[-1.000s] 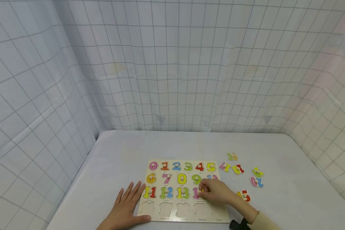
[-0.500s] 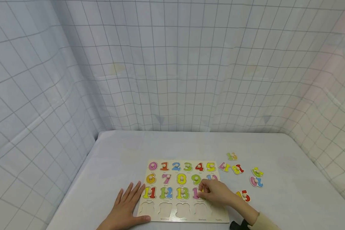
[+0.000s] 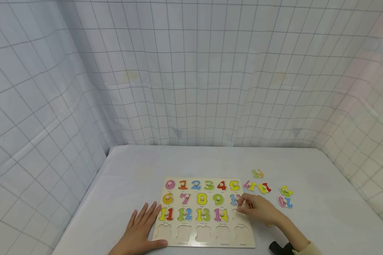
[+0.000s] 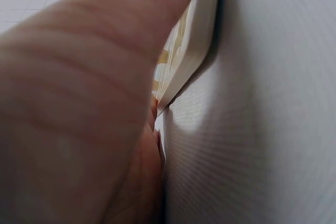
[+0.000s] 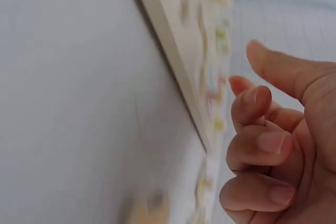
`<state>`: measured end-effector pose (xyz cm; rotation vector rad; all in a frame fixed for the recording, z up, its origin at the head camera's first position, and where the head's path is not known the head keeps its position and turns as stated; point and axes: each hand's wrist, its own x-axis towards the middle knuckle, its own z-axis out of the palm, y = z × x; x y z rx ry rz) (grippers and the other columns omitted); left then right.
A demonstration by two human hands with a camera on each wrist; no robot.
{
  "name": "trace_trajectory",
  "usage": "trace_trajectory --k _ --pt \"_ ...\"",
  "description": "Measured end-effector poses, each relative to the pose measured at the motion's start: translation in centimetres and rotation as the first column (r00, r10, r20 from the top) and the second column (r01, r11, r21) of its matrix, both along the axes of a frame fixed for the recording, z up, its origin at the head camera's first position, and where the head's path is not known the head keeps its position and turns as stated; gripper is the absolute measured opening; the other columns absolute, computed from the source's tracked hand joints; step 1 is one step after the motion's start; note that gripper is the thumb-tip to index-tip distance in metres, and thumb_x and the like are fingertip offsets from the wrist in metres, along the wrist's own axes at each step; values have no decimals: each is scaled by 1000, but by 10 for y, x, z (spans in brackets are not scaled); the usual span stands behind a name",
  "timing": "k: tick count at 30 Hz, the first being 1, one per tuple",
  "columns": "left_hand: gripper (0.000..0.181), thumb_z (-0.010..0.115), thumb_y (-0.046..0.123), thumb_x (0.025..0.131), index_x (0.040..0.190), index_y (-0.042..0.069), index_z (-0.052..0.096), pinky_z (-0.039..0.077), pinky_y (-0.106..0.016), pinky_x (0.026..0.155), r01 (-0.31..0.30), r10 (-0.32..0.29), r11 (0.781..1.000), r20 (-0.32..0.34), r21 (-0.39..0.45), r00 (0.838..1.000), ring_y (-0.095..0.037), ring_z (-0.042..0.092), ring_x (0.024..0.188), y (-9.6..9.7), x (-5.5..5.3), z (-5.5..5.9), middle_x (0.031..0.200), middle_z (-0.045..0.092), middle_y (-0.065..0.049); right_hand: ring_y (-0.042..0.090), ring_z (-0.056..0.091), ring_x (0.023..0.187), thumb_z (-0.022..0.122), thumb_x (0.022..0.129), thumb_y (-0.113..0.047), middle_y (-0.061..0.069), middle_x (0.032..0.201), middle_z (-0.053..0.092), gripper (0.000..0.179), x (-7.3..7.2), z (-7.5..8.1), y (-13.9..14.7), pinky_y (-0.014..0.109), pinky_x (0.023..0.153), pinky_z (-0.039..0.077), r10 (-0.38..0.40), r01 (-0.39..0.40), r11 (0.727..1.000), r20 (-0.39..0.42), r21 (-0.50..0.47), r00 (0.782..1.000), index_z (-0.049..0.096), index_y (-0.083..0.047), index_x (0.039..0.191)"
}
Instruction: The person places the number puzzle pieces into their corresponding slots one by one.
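A wooden number puzzle board lies on the table with peg pieces seated in its upper rows. The 14 piece sits in the third row, its knob showing. My left hand lies flat with spread fingers, thumb and fingertips at the board's left edge. Over the board's right edge, near the 10 piece, hovers my right hand. In the right wrist view that hand has its thumb apart from the loosely bent fingers, holding nothing. The bottom row and the third row's right end show bare recesses.
Right of the board lie loose number pieces: a green-and-orange one, a 17, an 18, a yellow-green one and a 20. Another is mostly hidden under the right forearm. Gridded curtains surround the white table.
My right hand has let go of the 14 piece and moved right, off its knob. The 14 piece stays in its recess. My left hand has not moved.
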<state>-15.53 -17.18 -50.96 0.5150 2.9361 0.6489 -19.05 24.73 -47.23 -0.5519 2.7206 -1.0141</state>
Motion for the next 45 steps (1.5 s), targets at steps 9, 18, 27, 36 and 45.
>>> trace_trajectory --k 9,18,27,36,45 --pt "115 60 81 63 150 14 29 -1 -58 108 -7 7 1000 19 -5 1000 -35 10 141 1 0 2 155 23 -9 9 42 52 76 76 -46 -4 63 49 35 20 4 74 22 45 31 -201 193 974 51 120 978 58 -18 86" --pt "115 61 81 61 150 14 30 0 -59 108 -12 13 1000 18 -14 1000 -35 12 141 2 1 5 154 24 -10 6 42 57 75 80 -37 -5 65 48 29 32 -12 89 23 49 34 -181 177 982 59 65 982 56 -15 85" --pt "114 62 80 62 150 13 31 2 -59 108 -12 12 1000 15 -13 1000 -35 13 141 2 2 7 154 25 -10 6 42 56 70 84 -40 -5 65 48 30 31 -15 82 22 49 32 -170 165 982 47 92 984 53 -16 86" --pt "113 61 79 64 150 13 29 -1 -57 108 4 -4 1000 9 2 1000 -34 9 141 0 0 4 155 22 -9 6 41 52 65 88 -42 -8 61 46 27 26 -8 66 21 46 29 -172 166 973 21 163 985 51 -21 80" --pt "113 61 79 64 150 13 30 0 -59 108 3 -3 1000 7 -5 1000 -35 11 141 1 0 4 155 23 -10 3 40 52 65 88 -44 -12 60 43 27 12 -4 23 19 46 26 -41 40 990 5 134 999 50 -23 79"
